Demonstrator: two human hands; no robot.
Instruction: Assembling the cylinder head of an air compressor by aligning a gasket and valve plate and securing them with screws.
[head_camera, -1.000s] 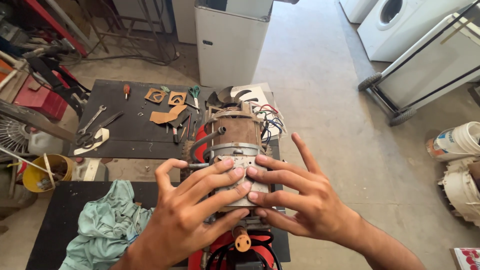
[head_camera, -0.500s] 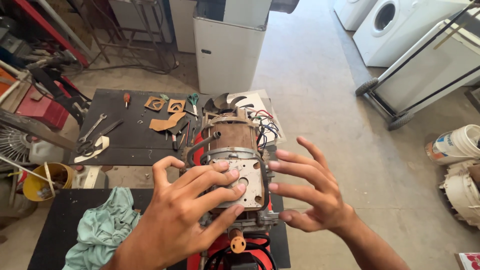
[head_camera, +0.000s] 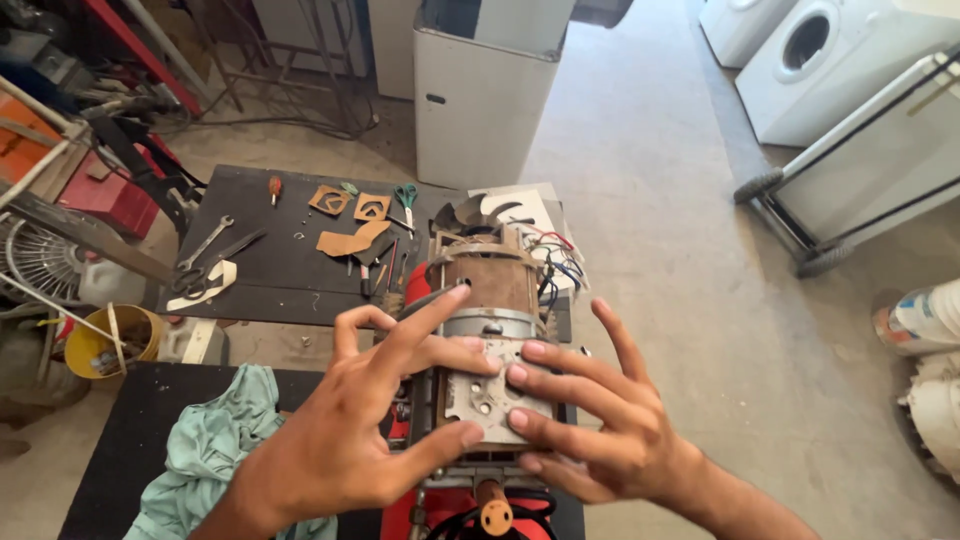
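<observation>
An electric motor (head_camera: 487, 330) stands in the near middle of the scene, on the gap between two dark work tables. Its far end is a brown, rust-coloured drum with coloured wires spilling off to the right; around its middle runs a dull grey metal band, and the near end is a pale flat metal plate with small holes.

The left hand (head_camera: 345, 440) is spread wide, fingers long and splayed: the index finger reaches across the grey band, the middle finger lies on the plate's far edge and the thumb presses the plate's near left edge. The right hand (head_camera: 590, 430) is also opened wide, its fingertips resting on the right side of the plate, the index finger lifted off and pointing far. Neither hand closes around anything.

On the near table (head_camera: 120, 460), to the left of the motor, lies a crumpled pale green cloth (head_camera: 215, 450). The far table (head_camera: 290, 270) carries brown cardboard cut-outs (head_camera: 350, 225), a wrench (head_camera: 207, 242) and green-handled scissors (head_camera: 405, 195). A yellow bucket (head_camera: 105, 340) sits at the far left on the floor.
</observation>
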